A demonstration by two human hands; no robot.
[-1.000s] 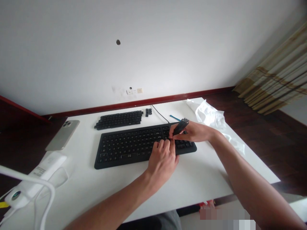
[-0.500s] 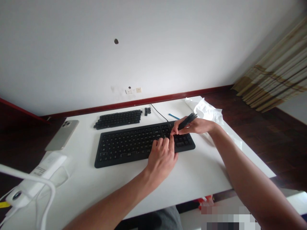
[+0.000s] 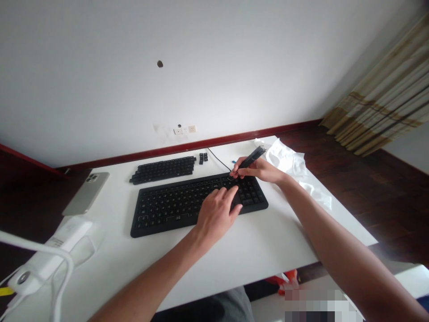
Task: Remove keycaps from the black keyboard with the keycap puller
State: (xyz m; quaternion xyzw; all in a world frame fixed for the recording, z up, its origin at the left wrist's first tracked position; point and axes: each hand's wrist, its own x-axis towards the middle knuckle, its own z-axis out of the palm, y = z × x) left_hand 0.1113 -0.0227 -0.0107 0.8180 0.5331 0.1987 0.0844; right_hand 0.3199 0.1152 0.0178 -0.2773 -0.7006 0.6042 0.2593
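Note:
A black keyboard (image 3: 161, 205) lies on the white table, many of its keys showing switches without caps. My left hand (image 3: 217, 210) rests over its right half, fingers spread and thumb out, with nothing held. Just beyond, my right hand (image 3: 256, 170) grips a slim black pen-like tool (image 3: 252, 156), tilted with its upper end to the right. The tool's lower end is among the fingers at the keyboard's upper right, so its exact kind cannot be made out. Behind the keyboard are rows of loose black keycaps (image 3: 163, 169), with several more keycaps (image 3: 203, 158) beside them.
On the left lie a phone (image 3: 86, 192) and a white power strip (image 3: 55, 250) with a thick white cable (image 3: 69, 268). Crumpled white plastic (image 3: 284, 158) covers the table's back right. A thin black cable (image 3: 218, 158) runs behind the keyboard toward the wall.
My left hand has pulled back from the right fingers, its thumb and fingers now spread. My right hand with the tool has shifted up toward the keyboard's back edge. The view has tilted slightly.

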